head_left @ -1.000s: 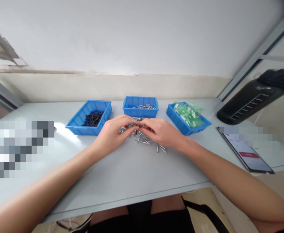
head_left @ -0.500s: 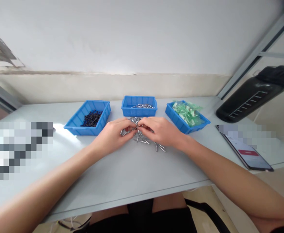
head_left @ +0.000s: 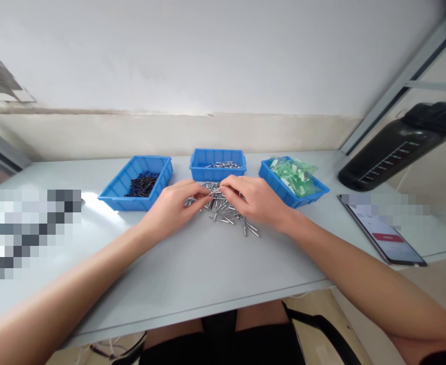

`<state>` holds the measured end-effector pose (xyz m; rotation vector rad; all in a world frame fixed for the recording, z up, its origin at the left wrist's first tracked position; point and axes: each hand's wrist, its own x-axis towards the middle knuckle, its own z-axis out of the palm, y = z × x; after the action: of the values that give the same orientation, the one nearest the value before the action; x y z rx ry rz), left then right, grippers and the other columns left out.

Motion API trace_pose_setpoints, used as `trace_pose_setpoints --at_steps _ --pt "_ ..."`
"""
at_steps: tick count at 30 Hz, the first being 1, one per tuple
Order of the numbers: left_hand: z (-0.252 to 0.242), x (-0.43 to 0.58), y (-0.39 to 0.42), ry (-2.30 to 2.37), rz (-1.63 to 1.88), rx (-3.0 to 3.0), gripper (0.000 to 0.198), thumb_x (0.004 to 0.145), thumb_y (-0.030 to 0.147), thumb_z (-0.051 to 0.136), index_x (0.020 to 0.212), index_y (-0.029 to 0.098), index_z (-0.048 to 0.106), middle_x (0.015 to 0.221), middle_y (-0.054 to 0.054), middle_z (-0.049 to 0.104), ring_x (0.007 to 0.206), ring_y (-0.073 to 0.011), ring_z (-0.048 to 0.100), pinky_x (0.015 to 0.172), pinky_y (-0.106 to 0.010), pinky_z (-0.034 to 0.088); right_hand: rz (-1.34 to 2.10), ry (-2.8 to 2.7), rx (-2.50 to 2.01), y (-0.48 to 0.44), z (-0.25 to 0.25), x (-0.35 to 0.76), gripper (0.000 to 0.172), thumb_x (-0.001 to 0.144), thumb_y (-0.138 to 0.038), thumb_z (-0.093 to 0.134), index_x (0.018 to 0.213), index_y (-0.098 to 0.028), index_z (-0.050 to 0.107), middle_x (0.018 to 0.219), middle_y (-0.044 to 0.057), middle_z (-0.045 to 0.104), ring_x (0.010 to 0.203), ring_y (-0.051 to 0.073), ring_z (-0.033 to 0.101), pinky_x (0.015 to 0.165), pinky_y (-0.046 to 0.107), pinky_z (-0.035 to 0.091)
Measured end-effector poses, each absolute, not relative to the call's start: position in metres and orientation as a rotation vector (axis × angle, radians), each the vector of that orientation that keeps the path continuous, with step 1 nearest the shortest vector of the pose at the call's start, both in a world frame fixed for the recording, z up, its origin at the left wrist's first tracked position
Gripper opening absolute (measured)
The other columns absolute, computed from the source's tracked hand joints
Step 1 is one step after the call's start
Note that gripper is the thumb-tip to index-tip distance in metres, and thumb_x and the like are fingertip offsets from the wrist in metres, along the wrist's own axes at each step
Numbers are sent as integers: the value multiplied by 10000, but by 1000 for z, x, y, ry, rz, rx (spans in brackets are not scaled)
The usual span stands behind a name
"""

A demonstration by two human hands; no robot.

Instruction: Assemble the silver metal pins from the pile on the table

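Note:
A loose pile of small silver screws (head_left: 225, 212) lies on the grey table (head_left: 207, 274), in front of three blue bins. My left hand (head_left: 171, 209) rests on the pile's left edge, its fingers pinched together with a few silver screws showing under the fingertips. My right hand (head_left: 253, 200) covers the pile's right side, fingers curled down into the screws; what they grip is hidden. The left bin (head_left: 110, 195) holds black screws, the middle bin (head_left: 217, 175) silver screws, and the right bin (head_left: 274, 185) green and white plastic pieces.
A phone (head_left: 386, 235) with a lit screen lies at the right, close to the table's edge. Behind it rests a black device (head_left: 393, 149). A blurred patch (head_left: 28, 230) covers the table's left side. A wall rises just behind the bins.
My two hands have drawn a little apart over the pile, so more of the screws show between them. The view has shifted slightly.

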<state>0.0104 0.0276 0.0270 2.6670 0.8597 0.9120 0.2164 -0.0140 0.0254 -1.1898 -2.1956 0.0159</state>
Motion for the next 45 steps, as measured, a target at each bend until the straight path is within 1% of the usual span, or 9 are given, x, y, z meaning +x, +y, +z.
trace_pose_setpoints --at_steps 6,11,16,22,25,30,37,42,45 --pt "34 10 23 887 1097 2592 129 870 280 551 831 194 639 777 -12 643 697 -122 579 636 -237 464 27 -2321 -1225 -9 23 216 284 969 -309 332 926 -174 578 822 27 638 742 144 564 657 258 352" --pt "34 12 19 786 1098 2618 102 863 278 560 841 209 631 787 -12 649 720 -135 589 672 -259 479 31 -2454 -1142 -11 21 212 258 961 -256 362 922 -168 601 875 44 659 823 162 590 716 269 382" --pt "34 12 17 761 1103 2623 96 866 248 552 845 192 626 798 -18 644 749 -134 591 691 -255 477 17 -2459 -1141 -11 20 212 238 951 -244 387 917 -163 609 861 42 663 815 163 596 716 270 385" --pt "34 11 20 894 1124 2585 120 877 241 527 884 177 628 793 -19 630 716 -126 576 659 -243 466 -61 -2242 -1132 -11 21 216 245 953 -287 386 947 -177 605 832 25 660 753 144 579 691 267 383" --pt "31 11 24 885 1036 2618 143 886 241 516 882 172 641 803 -21 628 732 -124 574 667 -233 464 -65 -2151 -1095 -13 22 216 244 955 -283 381 961 -189 606 880 21 672 782 140 586 714 263 400" --pt "24 10 28 779 920 2687 153 894 248 510 910 175 644 872 -34 637 793 -137 589 729 -253 471 -114 -2129 -1027 -14 21 215 239 949 -273 391 994 -192 612 950 30 682 822 140 602 747 262 429" --pt "23 8 26 753 865 2681 165 899 237 496 931 171 644 897 -47 647 835 -147 604 781 -281 489 -67 -2162 -1028 -13 20 214 247 944 -281 390 979 -191 618 893 39 680 810 156 605 737 284 441" --pt "26 7 22 721 855 2681 143 893 213 501 894 164 636 854 -57 647 792 -152 615 736 -293 515 -58 -2181 -1014 -15 21 211 226 935 -258 406 959 -189 620 824 29 674 759 152 594 715 289 437" --pt "26 5 21 762 843 2683 154 896 221 492 877 169 635 820 -59 638 768 -159 612 703 -290 518 -56 -2181 -1008 -15 21 209 221 934 -247 410 953 -187 622 847 32 679 748 149 596 695 289 436"
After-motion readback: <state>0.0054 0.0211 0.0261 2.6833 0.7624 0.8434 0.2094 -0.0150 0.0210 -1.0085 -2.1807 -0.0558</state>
